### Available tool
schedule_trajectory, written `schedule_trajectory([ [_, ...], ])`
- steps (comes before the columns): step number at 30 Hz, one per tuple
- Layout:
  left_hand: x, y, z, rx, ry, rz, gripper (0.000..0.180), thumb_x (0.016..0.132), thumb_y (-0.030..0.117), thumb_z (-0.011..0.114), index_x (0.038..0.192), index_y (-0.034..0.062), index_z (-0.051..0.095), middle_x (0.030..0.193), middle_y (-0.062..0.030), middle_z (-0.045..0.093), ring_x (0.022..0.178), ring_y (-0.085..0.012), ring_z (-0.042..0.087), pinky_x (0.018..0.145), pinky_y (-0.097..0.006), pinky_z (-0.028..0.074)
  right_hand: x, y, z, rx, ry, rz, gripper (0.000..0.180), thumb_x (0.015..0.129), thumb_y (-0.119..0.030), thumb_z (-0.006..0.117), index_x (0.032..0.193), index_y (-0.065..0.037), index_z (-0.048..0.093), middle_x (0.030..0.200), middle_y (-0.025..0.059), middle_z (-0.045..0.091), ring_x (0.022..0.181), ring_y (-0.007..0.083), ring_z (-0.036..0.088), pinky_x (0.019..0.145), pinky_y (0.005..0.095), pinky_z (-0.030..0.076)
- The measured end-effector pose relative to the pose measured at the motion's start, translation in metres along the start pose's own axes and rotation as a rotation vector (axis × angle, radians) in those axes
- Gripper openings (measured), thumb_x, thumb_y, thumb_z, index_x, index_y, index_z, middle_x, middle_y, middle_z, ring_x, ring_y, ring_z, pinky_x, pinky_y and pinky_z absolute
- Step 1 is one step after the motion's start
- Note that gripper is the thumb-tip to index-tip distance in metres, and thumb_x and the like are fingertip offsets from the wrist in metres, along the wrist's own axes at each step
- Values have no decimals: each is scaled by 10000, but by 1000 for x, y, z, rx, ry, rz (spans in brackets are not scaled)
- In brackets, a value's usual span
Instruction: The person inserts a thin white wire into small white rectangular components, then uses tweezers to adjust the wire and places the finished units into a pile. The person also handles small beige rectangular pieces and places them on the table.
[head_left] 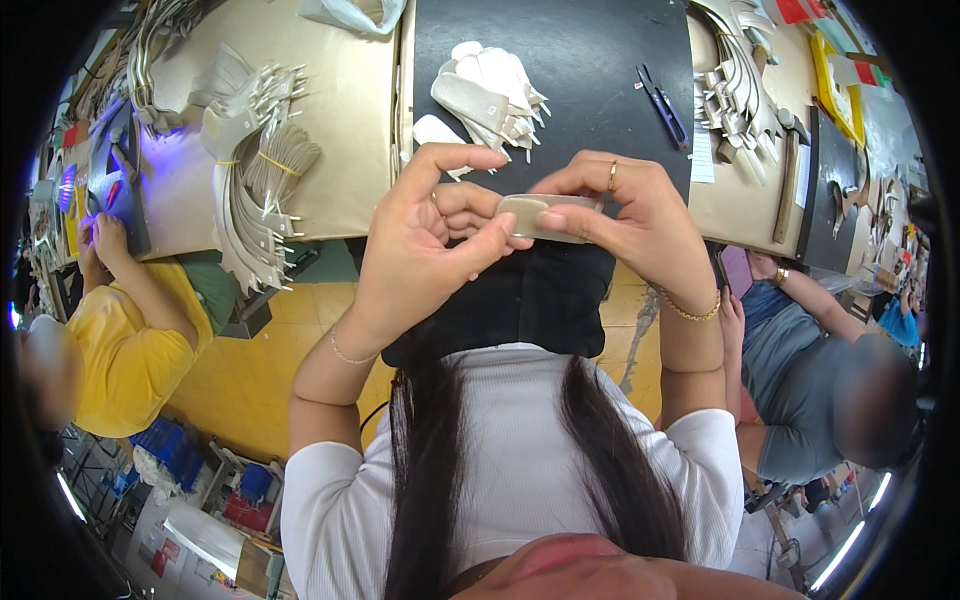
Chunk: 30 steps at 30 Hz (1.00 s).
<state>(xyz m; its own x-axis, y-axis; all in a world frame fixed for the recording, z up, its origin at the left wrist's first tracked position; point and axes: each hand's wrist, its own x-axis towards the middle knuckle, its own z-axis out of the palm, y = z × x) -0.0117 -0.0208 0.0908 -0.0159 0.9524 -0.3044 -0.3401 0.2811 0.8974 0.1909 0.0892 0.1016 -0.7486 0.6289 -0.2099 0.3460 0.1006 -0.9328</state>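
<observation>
Just beyond the table's near edge, both my hands hold a small pale beige flat piece with a rounded end (pixel 525 214). My right hand (pixel 645 215) pinches its right part between thumb and fingers. At the rounded left end, the thumb and curled fingers of my left hand (pixel 425 235) close on it, while that index finger is raised and stretched out. Past my hands, a loose pile of similar pale pieces with thin white tips (pixel 480 95) lies on a black mat (pixel 600 50). To the right of the pile rest small snips with dark purple handles (pixel 664 110).
Banded bundles of pale curved straps (pixel 235 180) lie to the left, some overhanging the table edge. More strap bundles (pixel 738 85) and a hammer (pixel 794 124) are on the right. A co-worker in yellow (pixel 125 350) sits left, another in grey-blue (pixel 800 385) right. A plastic bag (pixel 355 12) is at the back.
</observation>
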Motion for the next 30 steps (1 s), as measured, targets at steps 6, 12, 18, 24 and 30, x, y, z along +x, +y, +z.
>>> schedule_trajectory([
  [6, 2, 0, -11, -132, -12, -56, 329, 987, 55, 636, 1289, -45, 550, 943, -106, 686, 771, -154, 705, 644, -241, 540, 3, -1, 6, 252, 13, 169, 163, 888, -136, 795, 891, 11, 724, 804, 1, 669, 747, 62, 574, 669, 225, 439],
  [12, 4, -6, -13, -131, -42, -83, 198, 1014, 137, 640, 989, -53, 692, 892, -42, 632, 715, -93, 601, 629, -234, 486, 4, 3, 6, 441, 31, 209, 152, 909, -130, 781, 871, -4, 705, 786, -16, 646, 712, 38, 556, 624, 204, 416],
  [18, 4, -9, -4, -67, 1, -49, 117, 947, 75, 727, 901, -20, 677, 878, -7, 601, 706, -44, 534, 620, -214, 432, 3, 3, 9, 449, 40, 194, 153, 910, -126, 778, 865, -6, 693, 795, -16, 645, 716, 40, 551, 624, 204, 414],
  [24, 3, -18, -4, 180, 23, 158, 113, 902, 52, 763, 935, -22, 684, 911, -37, 616, 729, -61, 543, 647, -218, 441, 0, 6, 16, 317, 67, 132, 231, 891, -211, 807, 916, 5, 729, 800, -10, 679, 757, 59, 583, 698, 225, 466],
  [30, 26, -34, -42, 815, 292, 336, 380, 851, 139, 816, 1179, -14, 699, 1001, -90, 631, 793, -141, 561, 734, -269, 480, 22, 34, 6, -64, 483, 23, 261, 886, -148, 794, 1115, -32, 746, 812, 57, 708, 740, 112, 620, 711, 265, 505],
])
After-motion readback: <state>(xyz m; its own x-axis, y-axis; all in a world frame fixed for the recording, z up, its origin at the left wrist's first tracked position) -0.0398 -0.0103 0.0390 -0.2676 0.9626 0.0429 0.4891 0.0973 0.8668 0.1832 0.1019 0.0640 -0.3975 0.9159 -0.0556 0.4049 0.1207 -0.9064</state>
